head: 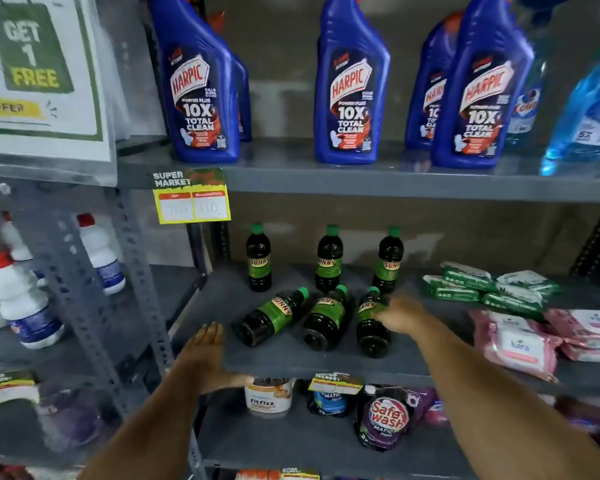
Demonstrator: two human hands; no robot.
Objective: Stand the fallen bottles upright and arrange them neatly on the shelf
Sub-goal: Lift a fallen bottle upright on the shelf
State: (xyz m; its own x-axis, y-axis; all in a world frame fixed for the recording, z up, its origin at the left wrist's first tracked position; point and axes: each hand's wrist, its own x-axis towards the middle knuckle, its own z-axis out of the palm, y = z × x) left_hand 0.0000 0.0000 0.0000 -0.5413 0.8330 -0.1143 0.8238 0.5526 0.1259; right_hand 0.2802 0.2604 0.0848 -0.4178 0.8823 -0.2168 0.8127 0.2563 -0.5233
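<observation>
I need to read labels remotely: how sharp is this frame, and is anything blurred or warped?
Head view: the right hand at the rightmost fallen bottle and the left hand are motion-smeared; the Sunny labels stay readable, the price tag figures faint; shelf lines bow from the wide lens; lighting dim, even.

Beside the right hand (pixel 400 315), the dark bottles (pixel 328 320) wear green caps and green-yellow labels; the shelf (pixel 291 362) under them is grey.
</observation>
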